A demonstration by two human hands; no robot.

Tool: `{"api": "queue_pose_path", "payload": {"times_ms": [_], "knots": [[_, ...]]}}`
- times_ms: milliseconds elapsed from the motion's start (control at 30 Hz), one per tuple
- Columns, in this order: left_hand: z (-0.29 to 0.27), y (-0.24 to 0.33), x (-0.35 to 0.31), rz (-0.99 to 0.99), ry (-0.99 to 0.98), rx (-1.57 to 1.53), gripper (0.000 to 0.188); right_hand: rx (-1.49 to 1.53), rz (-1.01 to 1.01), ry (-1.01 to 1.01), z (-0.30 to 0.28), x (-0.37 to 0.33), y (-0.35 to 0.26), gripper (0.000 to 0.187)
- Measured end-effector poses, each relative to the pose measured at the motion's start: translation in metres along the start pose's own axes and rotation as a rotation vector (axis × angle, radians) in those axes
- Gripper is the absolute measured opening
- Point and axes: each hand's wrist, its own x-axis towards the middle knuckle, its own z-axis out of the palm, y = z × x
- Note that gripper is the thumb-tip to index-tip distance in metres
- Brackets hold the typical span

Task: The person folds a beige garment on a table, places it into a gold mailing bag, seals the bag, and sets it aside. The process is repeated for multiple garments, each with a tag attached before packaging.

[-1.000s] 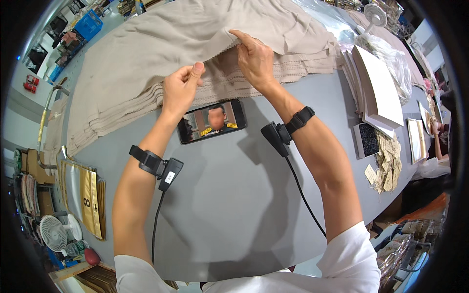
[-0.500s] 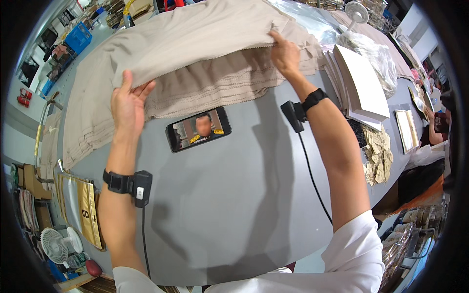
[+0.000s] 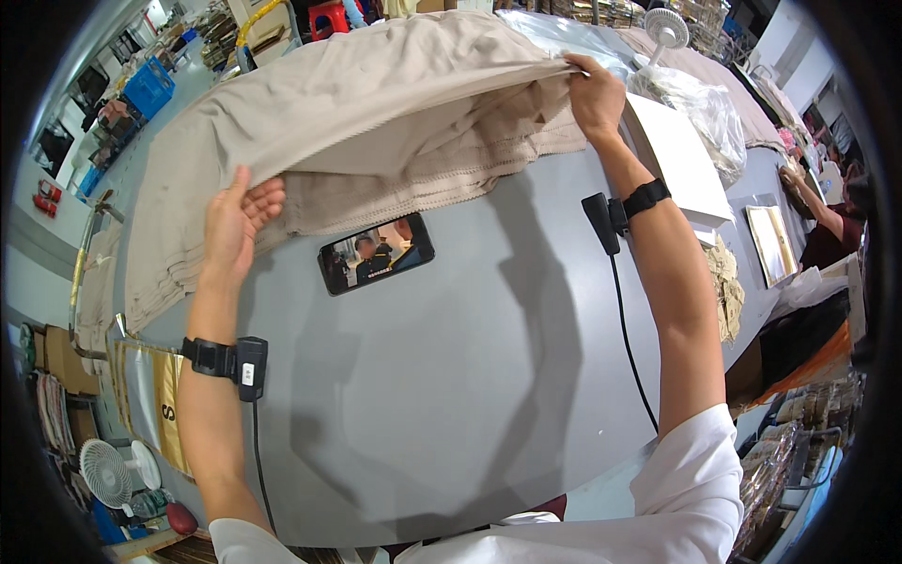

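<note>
A stack of beige fabric pieces (image 3: pixel 395 195) with stitched edges covers the far part of the grey table. The top piece (image 3: pixel 329 103) is lifted along its near edge, leaving a hollow between it and the layers below. My right hand (image 3: pixel 598 99) pinches its far-right corner, raised above the stack. At the near-left end of that edge is my left hand (image 3: pixel 242 221), thumb up and fingers curled around the cloth. A black phone (image 3: pixel 376 254) with a video playing lies just in front of the stack, between my forearms. Both wrists wear black strapped devices with cables.
White boards or papers (image 3: pixel 681 164) are stacked beside my right wrist, with clear plastic (image 3: pixel 700 113) behind. Beige tags (image 3: pixel 725 287) lie near my right forearm. Gold-and-clear packets (image 3: pixel 150 395) sit at the left edge. Another person's arm (image 3: pixel 813 202) shows at far right.
My right hand has moved right and pulled the top piece's corner outward, so the edge is stretched longer and the gap shows more. My left hand has shifted slightly down, its fingers more curled.
</note>
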Motion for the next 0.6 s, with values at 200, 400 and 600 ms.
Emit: {"api": "queue_pose_path", "payload": {"times_ms": [200, 400, 600], "knots": [[0.062, -0.041, -0.039, -0.265, -0.307, 0.298, 0.061, 0.285, -0.104, 0.264, -0.032, 0.034, -0.021, 0.037], [0.186, -0.058, -0.042, -0.186, -0.528, -0.318, 0.086, 0.411, -0.377, 0.465, -0.099, 0.058, -0.084, 0.042], [0.171, 0.012, -0.003, 0.071, 0.079, -0.78, 0.033, 0.237, -0.531, 0.305, -0.15, -0.015, -0.096, 0.054]]}}
